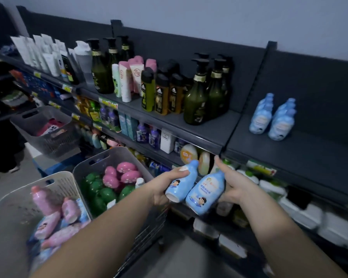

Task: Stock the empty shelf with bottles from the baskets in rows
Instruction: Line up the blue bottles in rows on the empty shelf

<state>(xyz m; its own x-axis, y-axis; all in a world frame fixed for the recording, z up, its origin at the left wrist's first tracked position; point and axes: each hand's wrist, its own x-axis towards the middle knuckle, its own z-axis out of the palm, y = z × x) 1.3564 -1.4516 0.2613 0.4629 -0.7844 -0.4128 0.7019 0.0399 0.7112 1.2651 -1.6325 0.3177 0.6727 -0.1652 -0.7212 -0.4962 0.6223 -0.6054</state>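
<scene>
My left hand [165,185] grips a light blue bottle [182,182] tilted with its cap up and to the right. Beside it my right hand [232,185] holds a second light blue bottle [206,192], and the two bottles touch. Both hang below the front edge of the dark top shelf [289,149]. On that shelf, at the right, stand two short rows of the same blue bottles [272,117]. A white basket [10,217] at lower left holds pink and blue bottles [48,219].
A grey basket [117,155] with green and pink bottles sits beside the white one. Another grey basket [46,119] stands farther left. Dark pump bottles [205,93] and tubes fill the top shelf's left section. Lower shelves carry many products.
</scene>
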